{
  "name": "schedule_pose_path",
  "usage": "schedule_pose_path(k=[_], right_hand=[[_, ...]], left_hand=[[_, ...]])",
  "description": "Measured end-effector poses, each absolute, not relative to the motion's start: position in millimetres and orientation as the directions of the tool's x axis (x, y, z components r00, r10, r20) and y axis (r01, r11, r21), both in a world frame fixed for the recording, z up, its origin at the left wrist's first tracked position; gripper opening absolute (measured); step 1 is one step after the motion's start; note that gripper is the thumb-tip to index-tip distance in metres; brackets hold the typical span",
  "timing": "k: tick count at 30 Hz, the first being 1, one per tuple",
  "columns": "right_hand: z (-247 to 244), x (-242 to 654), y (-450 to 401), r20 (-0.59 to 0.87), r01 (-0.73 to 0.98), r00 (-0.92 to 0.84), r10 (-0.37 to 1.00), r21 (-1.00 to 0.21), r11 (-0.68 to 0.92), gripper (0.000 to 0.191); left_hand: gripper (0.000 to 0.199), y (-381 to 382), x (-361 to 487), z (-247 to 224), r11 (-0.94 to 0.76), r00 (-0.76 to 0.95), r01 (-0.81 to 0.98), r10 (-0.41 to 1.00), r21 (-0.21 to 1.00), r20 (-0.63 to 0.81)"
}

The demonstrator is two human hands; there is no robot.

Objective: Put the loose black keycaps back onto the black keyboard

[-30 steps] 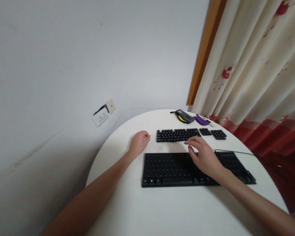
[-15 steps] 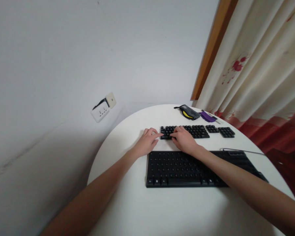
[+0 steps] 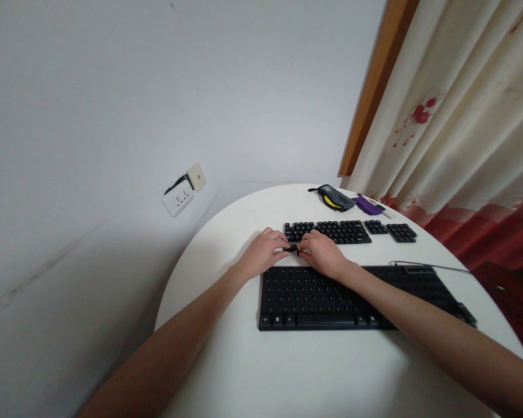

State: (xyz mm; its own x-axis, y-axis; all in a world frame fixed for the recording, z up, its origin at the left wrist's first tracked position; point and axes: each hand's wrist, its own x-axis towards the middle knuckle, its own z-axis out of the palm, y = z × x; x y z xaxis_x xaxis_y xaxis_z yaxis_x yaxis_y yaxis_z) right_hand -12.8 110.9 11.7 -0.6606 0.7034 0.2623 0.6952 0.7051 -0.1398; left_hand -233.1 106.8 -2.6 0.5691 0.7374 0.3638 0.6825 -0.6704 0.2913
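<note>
My left hand [image 3: 267, 251] pinches a black keycap [image 3: 291, 248] between thumb and fingertips, just in front of the laid-out keycaps. Close beside it, my right hand [image 3: 320, 253] has its fingers pinched at the right end of this spot, on a small dark keycap partly hidden by the fingers. Behind both hands, loose black keycaps [image 3: 344, 232] lie in rows on the white table. Below the hands is a black keyboard [image 3: 305, 299]; most of its visible upper rows are bare of caps, while the front row with the space bar has its caps on. My right forearm crosses over it.
Two smaller groups of keycaps [image 3: 401, 233] lie to the right. Farther back are a grey and yellow pouch [image 3: 336, 198] and a purple item [image 3: 366, 205]. A cable [image 3: 436, 267] runs off right from the keyboard. The round white table [image 3: 213, 244] meets a wall with sockets.
Both hands have drawn slightly toward me from the keycap rows. Keycaps from the front left of the rows are now between my fingers, leaving a gap in the front row.
</note>
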Motion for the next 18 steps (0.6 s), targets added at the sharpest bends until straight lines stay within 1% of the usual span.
schedule_pose_path(k=[3,7,10,13,15,16,18], right_hand=[[10,-13,109,0.252,0.7,-0.654,0.714,-0.158,0.697,0.009],[8,-15,109,0.232,0.697,-0.649,0.724,-0.199,0.689,0.01],[9,-16,106,0.231,0.698,-0.633,0.739,-0.243,0.674,0.01],[13,-14,94,0.276,0.687,-0.591,0.758,-0.319,0.653,0.01],[16,-10,80,0.324,0.654,-0.558,0.764,-0.395,0.645,0.009],[17,-8,73,0.347,0.629,-0.543,0.765,-0.436,0.644,0.009],[16,-5,57,0.391,0.568,-0.505,0.77,-0.521,0.637,0.008]], left_hand=[[0.012,109,-229,-7,-0.645,0.549,0.684,0.762,0.34,0.342],[0.007,111,-225,-10,-0.57,0.473,0.717,0.821,0.403,0.319],[0.018,108,-226,-7,-0.549,0.443,0.691,0.835,0.47,0.325],[0.027,100,-234,4,-0.515,0.422,0.624,0.855,0.587,0.302],[0.027,91,-243,14,-0.443,0.423,0.575,0.881,0.688,0.214],[0.026,86,-249,19,-0.389,0.437,0.558,0.889,0.733,0.139],[0.027,77,-259,31,-0.344,0.572,0.551,0.819,0.76,-0.044]])
